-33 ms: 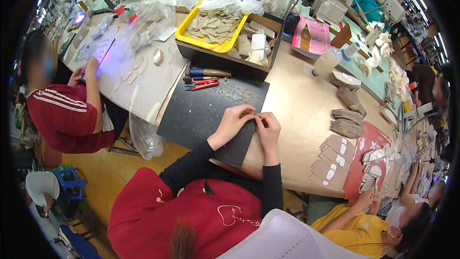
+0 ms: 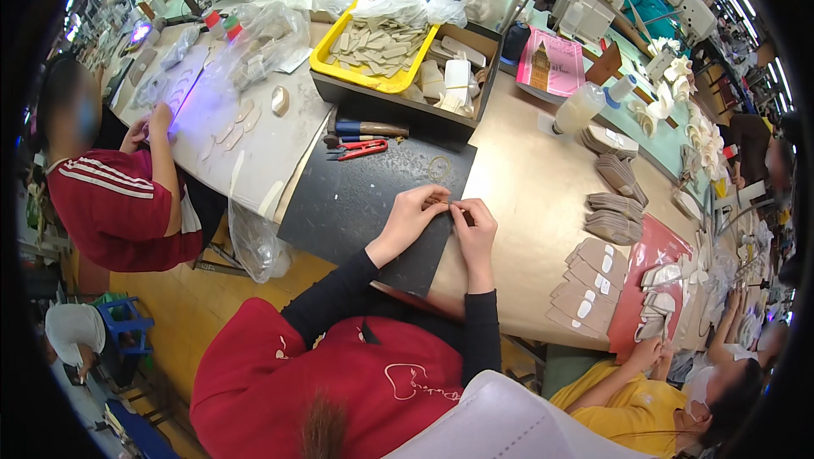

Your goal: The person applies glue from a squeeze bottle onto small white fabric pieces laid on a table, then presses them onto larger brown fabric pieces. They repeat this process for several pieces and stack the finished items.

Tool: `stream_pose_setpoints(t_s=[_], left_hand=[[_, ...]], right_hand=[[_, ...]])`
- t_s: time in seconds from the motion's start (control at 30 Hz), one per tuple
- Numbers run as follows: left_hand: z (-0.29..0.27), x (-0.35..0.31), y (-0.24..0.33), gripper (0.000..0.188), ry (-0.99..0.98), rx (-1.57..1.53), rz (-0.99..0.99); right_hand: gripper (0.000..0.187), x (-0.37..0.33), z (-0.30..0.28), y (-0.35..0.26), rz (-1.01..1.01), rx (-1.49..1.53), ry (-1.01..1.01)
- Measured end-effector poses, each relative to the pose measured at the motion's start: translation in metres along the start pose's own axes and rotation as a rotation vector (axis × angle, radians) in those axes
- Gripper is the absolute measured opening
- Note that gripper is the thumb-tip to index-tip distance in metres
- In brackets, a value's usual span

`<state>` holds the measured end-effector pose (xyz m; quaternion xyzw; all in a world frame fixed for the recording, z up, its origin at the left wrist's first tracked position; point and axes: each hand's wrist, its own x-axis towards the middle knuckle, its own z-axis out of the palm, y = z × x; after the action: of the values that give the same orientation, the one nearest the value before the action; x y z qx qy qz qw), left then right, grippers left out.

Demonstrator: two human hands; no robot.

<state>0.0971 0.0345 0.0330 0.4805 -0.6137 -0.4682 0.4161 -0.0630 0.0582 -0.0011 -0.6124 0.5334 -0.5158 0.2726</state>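
My left hand (image 2: pixel 410 220) and my right hand (image 2: pixel 476 230) meet fingertip to fingertip above the right edge of a black mat (image 2: pixel 339 217). Both are closed in a pinch. Whatever sits between the fingertips is too small to make out. Beyond them on the mat lies a thin tan loop (image 2: pixel 439 169), like a rubber band. Red-handled thread snips (image 2: pixel 363 149) rest near the mat's far edge, just below a tool with a dark handle (image 2: pixel 373 129).
A black box (image 2: pixel 398 111) with a yellow tray (image 2: pixel 318 58) of small beige pieces stands behind the mat. Bundled brown pieces (image 2: pixel 614 220), a clear bottle (image 2: pixel 580 108) and a pink book (image 2: pixel 551 65) are rightward. Co-workers sit at left (image 2: pixel 119 196) and lower right (image 2: pixel 627 408).
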Motion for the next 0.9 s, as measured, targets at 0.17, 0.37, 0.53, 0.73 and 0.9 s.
stream_pose_setpoints(t_s=[0.17,0.37,0.53,0.73,0.9], left_hand=[[-0.004,-0.006,0.002,0.022,0.027,-0.036,0.025],[-0.005,-0.007,0.002,0.017,-0.015,0.13,0.09],[-0.001,-0.011,0.0,0.011,-0.045,0.205,0.196],[0.005,-0.017,-0.001,0.011,-0.031,0.226,0.08],[0.001,-0.019,-0.001,0.015,-0.223,-0.032,0.022]], right_hand=[[0.009,-0.003,0.004,-0.002,-0.036,0.033,-0.008],[0.009,0.001,0.005,-0.002,-0.101,0.054,-0.018],[0.011,-0.003,0.005,-0.006,-0.049,0.055,0.01],[0.01,-0.003,0.002,-0.002,-0.095,0.092,0.03],[0.009,-0.001,0.007,0.009,0.037,0.45,0.02]])
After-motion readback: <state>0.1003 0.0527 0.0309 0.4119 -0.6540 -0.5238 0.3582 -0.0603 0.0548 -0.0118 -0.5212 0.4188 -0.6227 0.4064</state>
